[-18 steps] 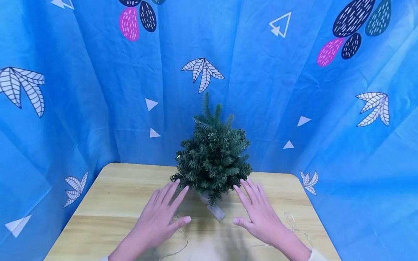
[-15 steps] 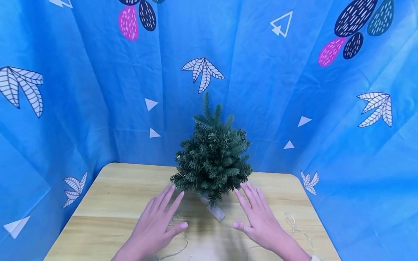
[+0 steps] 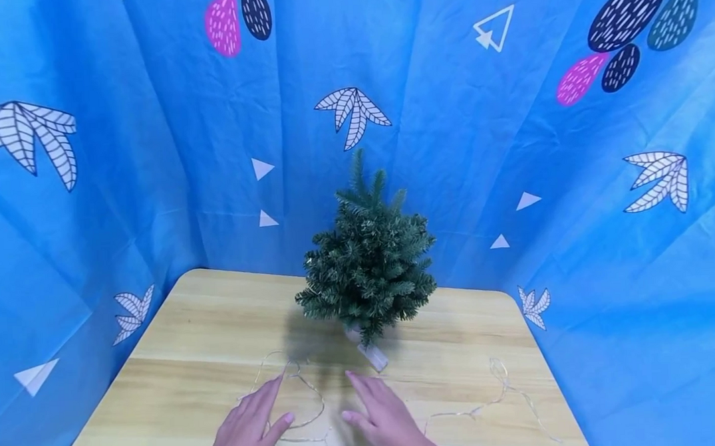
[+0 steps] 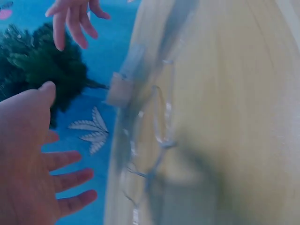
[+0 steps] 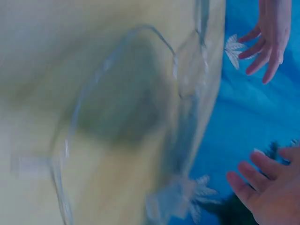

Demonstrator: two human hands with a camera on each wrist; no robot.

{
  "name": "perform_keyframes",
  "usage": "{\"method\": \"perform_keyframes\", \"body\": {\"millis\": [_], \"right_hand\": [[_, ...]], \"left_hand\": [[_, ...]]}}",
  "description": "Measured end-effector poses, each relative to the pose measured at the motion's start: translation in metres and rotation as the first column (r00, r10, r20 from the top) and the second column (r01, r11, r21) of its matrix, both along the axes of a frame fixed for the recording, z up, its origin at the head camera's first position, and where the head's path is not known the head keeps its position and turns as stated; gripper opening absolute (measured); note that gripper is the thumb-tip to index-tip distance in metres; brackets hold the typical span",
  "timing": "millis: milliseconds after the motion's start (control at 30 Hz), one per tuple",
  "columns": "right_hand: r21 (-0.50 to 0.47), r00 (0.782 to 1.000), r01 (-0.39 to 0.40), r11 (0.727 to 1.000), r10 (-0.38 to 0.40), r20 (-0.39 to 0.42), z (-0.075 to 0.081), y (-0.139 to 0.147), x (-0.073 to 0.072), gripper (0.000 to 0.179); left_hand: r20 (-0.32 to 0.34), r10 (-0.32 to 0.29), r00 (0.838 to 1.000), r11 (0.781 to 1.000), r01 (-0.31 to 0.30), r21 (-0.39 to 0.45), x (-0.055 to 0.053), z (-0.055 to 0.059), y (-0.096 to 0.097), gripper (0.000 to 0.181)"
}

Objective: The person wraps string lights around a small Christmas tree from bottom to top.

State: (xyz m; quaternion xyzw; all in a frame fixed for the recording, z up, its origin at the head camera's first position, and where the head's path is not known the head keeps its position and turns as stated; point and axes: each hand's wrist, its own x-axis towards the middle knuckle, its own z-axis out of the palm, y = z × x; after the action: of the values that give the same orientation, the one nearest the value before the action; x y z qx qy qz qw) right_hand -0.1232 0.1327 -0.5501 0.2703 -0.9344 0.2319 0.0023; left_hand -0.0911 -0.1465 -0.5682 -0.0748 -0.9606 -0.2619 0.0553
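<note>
A small artificial Christmas tree (image 3: 368, 269) stands upright on a pale block-like base (image 3: 374, 356) toward the back of the wooden table. My left hand (image 3: 246, 427) hovers near the front of the table, fingers extended, beside a loop of thin clear string lights (image 3: 323, 404). Across from it, my right hand (image 3: 391, 418) has its thumb spread from the fingers and holds nothing. In the left wrist view the string lights (image 4: 164, 140) lie blurred on the table, with my left palm (image 4: 23, 164) bare. The right wrist view shows my right fingers (image 5: 255, 176) spread.
More of the wire (image 3: 491, 402) trails across the right side of the wooden table (image 3: 217, 309). A blurred whitish piece (image 5: 30, 165) sits by the wire in the right wrist view. Blue patterned cloth (image 3: 338, 51) hangs behind the table and along both sides.
Both hands have drawn back from the tree's lower branches toward the table's front. The right hand has also come left, closer to the left one. The tree stays in place.
</note>
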Motion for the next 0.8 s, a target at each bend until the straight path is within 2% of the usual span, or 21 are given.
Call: {"method": "perform_keyframes", "body": {"millis": [67, 167, 267, 367, 433, 567, 667, 800], "right_hand": [[-0.013, 0.999, 0.001, 1.000, 0.000, 0.044, -0.013, -0.014, -0.003, 0.067], [-0.045, 0.997, 0.020, 0.999, -0.017, 0.078, -0.029, -0.033, -0.010, 0.063], [-0.056, 0.997, 0.063, 0.996, -0.060, 0.051, -0.041, -0.050, -0.020, 0.059], [-0.060, 0.993, 0.118, 0.991, -0.118, 0.008, -0.050, -0.064, -0.031, 0.052], [-0.066, 0.989, 0.141, 0.988, -0.143, -0.027, -0.055, -0.070, -0.039, 0.043], [-0.075, 0.986, 0.156, 0.985, -0.160, -0.055, -0.062, -0.077, -0.048, 0.031], [-0.087, 0.986, 0.156, 0.984, -0.160, -0.047, -0.064, -0.079, -0.050, 0.029], [-0.119, 0.985, 0.170, 0.978, -0.174, -0.021, -0.063, -0.078, -0.048, 0.028]], "left_hand": [[-0.029, 0.014, 0.999, 1.000, -0.014, -0.013, -0.003, -0.010, -0.002, 0.064], [-0.119, 0.035, 0.992, 0.998, -0.040, -0.041, -0.011, -0.024, -0.006, 0.055], [-0.220, 0.054, 0.974, 0.997, -0.066, -0.048, -0.025, -0.032, -0.008, 0.045], [-0.251, 0.083, 0.964, 0.994, -0.100, -0.055, -0.043, -0.037, -0.006, 0.037], [-0.226, 0.106, 0.968, 0.990, -0.125, -0.072, -0.057, -0.039, -0.003, 0.034], [-0.093, 0.140, 0.986, 0.980, -0.151, -0.130, -0.078, -0.045, 0.002, 0.022], [-0.024, 0.150, 0.988, 0.975, -0.152, -0.165, -0.084, -0.050, 0.004, 0.015], [-0.020, 0.162, 0.987, 0.974, -0.163, -0.156, -0.083, -0.053, 0.005, 0.008]]}}
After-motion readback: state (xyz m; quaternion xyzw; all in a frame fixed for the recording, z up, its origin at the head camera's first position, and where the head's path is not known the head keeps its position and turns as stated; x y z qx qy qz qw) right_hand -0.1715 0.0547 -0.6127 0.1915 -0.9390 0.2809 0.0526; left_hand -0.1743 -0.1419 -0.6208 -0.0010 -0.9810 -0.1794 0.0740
